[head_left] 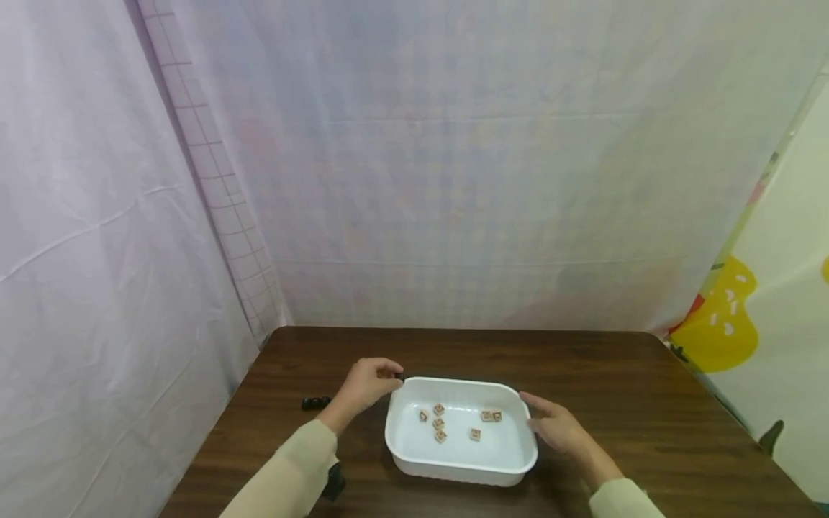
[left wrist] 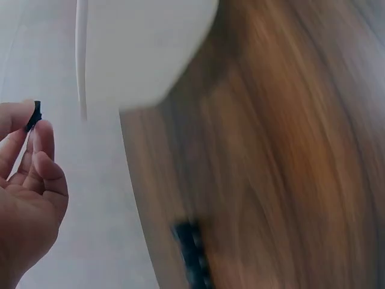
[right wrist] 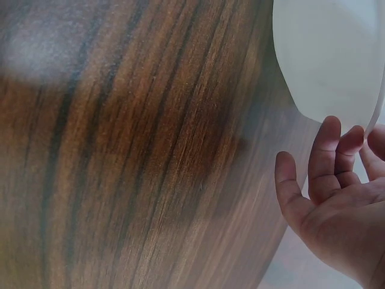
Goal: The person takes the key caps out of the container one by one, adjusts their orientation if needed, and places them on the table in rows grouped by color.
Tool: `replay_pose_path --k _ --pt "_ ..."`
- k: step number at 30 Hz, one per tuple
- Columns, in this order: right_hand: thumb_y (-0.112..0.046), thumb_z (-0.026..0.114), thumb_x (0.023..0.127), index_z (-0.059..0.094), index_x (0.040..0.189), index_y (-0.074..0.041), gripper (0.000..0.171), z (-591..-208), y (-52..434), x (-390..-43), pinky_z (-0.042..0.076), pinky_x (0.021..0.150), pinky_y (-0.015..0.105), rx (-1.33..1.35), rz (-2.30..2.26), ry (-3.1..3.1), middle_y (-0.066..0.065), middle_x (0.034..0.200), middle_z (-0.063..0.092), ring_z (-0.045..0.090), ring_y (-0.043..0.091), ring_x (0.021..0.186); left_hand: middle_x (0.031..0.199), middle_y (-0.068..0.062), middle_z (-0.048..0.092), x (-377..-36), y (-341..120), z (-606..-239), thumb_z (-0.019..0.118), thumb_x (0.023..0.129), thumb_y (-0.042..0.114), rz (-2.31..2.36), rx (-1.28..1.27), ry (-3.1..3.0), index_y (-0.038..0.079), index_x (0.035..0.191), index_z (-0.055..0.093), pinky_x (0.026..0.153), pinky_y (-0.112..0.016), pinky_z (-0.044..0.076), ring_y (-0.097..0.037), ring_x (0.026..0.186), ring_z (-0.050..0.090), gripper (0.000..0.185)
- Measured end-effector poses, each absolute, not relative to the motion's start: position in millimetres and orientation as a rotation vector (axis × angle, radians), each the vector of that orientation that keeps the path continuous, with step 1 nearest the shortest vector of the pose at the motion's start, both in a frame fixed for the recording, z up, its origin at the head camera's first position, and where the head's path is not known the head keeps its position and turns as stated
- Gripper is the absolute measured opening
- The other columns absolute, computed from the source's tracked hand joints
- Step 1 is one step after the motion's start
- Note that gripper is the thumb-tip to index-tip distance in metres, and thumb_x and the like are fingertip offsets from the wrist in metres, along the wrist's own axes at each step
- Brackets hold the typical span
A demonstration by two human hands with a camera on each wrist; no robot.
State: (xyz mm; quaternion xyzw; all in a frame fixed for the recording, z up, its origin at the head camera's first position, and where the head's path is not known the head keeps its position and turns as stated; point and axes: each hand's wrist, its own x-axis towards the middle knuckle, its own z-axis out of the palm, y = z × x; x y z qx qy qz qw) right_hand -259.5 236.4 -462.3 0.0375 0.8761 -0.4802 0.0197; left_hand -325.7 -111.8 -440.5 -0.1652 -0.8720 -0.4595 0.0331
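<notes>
My left hand (head_left: 368, 387) pinches a small black piece (left wrist: 35, 114) between thumb and fingertips, right at the far left corner of a white rectangular tray (head_left: 456, 466). The right hand (head_left: 562, 426) holds the tray's right rim, with fingertips against the outer wall in the right wrist view and the little finger apart from it. Inside the tray lie several small light-brown square pieces with reddish markings: a cluster at the left, a single piece (head_left: 476, 434) nearer the middle, and a pair (head_left: 491, 416) toward the right.
A ridged black piece (head_left: 316, 403) lies on the dark wooden table (head_left: 615, 374), left of the left hand. Another dark object (head_left: 333, 482) shows beside the left sleeve. Pale curtains (head_left: 453, 180) hang behind the table and along its left side.
</notes>
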Motion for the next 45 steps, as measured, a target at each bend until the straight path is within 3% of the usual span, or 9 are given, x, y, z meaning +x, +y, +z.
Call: replay_pose_path --k 4,11,17,24,31,37,45 --pt "0.001 0.060 0.087 0.050 0.140 0.004 0.054 -463.8 235.6 -259.9 0.051 0.088 0.045 0.129 -1.496 2.708 0.035 0.135 0.050 0.058 0.037 0.108 0.098 -0.008 0.068 -329.0 -143.0 -443.0 0.074 0.086 0.007 -1.423 -0.404 -2.644 0.004 0.108 0.073 0.073 -0.037 0.055 -0.024 0.092 0.065 0.022" --pt "-0.001 0.061 0.086 0.050 0.140 0.003 0.055 -463.6 235.7 -259.7 0.047 0.091 0.046 0.120 -1.479 2.721 0.033 0.135 0.051 0.056 0.038 0.111 0.107 -0.012 0.070 -330.0 -198.1 -443.2 0.072 0.089 0.008 -1.339 -0.249 -2.661 0.002 0.112 0.072 0.076 -0.041 0.055 -0.030 0.099 0.065 0.023" --pt "-0.002 0.060 0.088 0.048 0.143 0.001 0.056 -461.3 236.4 -259.8 0.042 0.098 0.056 0.131 -1.485 2.685 0.034 0.139 0.047 0.051 0.043 0.119 0.106 -0.018 0.070 -328.1 -241.0 -446.7 0.072 0.087 0.005 -1.282 -0.146 -2.679 -0.003 0.111 0.071 0.077 -0.044 0.054 -0.033 0.096 0.065 0.025" --pt "-0.002 0.061 0.087 0.048 0.142 0.004 0.057 -459.8 237.5 -258.4 0.051 0.083 0.039 0.108 -1.511 2.674 0.034 0.130 0.054 0.059 0.034 0.103 0.110 -0.022 0.069 -325.3 -275.9 -463.4 0.069 0.088 0.004 -1.227 -0.113 -2.763 -0.006 0.111 0.070 0.085 -0.050 0.051 -0.040 0.103 0.063 0.026" --pt "-0.004 0.061 0.089 0.048 0.142 0.003 0.055 -460.2 239.3 -260.1 0.047 0.091 0.047 0.084 -1.457 2.701 0.034 0.133 0.052 0.058 0.036 0.107 0.102 -0.018 0.069 -325.0 -293.2 -478.2 0.072 0.085 0.002 -1.173 -0.069 -2.817 -0.006 0.106 0.071 0.084 -0.048 0.051 -0.035 0.098 0.063 0.022" --pt "-0.003 0.061 0.088 0.049 0.141 0.004 0.055 -461.3 239.4 -260.0 0.049 0.084 0.039 0.088 -1.493 2.684 0.033 0.128 0.056 0.060 0.032 0.102 0.091 -0.009 0.068 -327.3 -294.4 -484.3 0.073 0.083 0.002 -1.122 -0.080 -2.865 -0.004 0.102 0.071 0.080 -0.044 0.049 -0.026 0.088 0.061 0.021" --pt "0.001 0.060 0.086 0.047 0.141 0.006 0.057 -464.4 237.6 -258.9 0.053 0.076 0.034 0.103 -1.596 2.630 0.029 0.115 0.063 0.063 0.028 0.092 0.088 -0.007 0.067 -329.8 -290.7 -493.1 0.072 0.081 -0.002 -1.138 -0.115 -2.868 -0.005 0.100 0.072 0.076 -0.038 0.049 -0.021 0.083 0.060 0.019"
